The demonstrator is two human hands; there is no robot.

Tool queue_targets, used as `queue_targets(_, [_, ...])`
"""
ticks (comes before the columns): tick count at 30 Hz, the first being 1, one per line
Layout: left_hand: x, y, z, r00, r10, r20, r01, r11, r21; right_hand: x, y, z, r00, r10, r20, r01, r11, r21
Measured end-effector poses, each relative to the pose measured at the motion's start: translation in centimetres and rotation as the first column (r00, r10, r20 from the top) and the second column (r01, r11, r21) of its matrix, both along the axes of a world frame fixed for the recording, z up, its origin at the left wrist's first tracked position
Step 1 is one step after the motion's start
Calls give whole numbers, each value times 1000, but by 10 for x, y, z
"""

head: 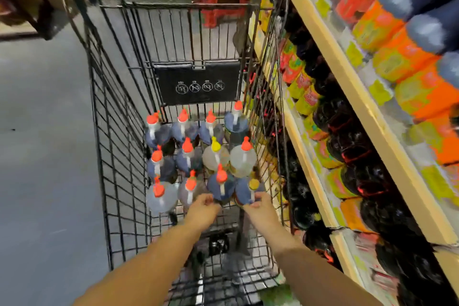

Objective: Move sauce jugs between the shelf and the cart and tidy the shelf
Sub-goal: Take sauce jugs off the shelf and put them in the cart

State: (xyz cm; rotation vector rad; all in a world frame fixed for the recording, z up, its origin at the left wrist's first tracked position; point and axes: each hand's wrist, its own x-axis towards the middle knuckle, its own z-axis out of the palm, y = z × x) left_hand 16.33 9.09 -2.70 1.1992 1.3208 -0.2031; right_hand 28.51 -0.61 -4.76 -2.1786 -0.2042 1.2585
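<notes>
Head view: a wire cart [119, 131] stands in the aisle with its right side just beside the shelf [350, 87]; the sauce jugs [188, 159] stand upright in the far half of the cart basket, packed in rows and touching one another; most carry red caps; one clear jug with a yellow cap [215, 154] stands in the middle row.

Both arms reach into the cart from the near end; the left hand [203, 204] sits at the near side of a dark red-capped jug [221, 190] in the nearest row, fingers curled against it; whether they close round it cannot be told through the blur; the right hand [259, 204] grips the adjacent gold-capped jug [244, 192], fingers wrapped round its right side.

A black warning panel [197, 84] hangs at the far end of the basket; orange-labelled bottles [387, 32] fill the upper shelf level; dark bottles [347, 141] fill the level below; grey floor [44, 131] lies left of the cart.
</notes>
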Motion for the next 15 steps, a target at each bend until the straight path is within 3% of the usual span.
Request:
queue_targets(5, [29, 0, -55, 1000, 11, -15, -12, 996, -86, 4, 0, -29, 996, 88, -10, -89, 993, -76])
queue_targets(8, [28, -3, -112, 996, 43, -80, -57, 983, -172, 1, 1, -43, 997, 50, 50, -47, 996, -73])
queue_targets(12, [29, 7, -83, 988, 84, -127, -113, 965, -237, 2, 3, -37, 991, 84, 102, -71, 990, -122])
queue_targets(15, [29, 14, -33, 993, 31, -117, -57, 974, -219, 5, 0, -20, 982, 132, 136, -112, 983, -148])
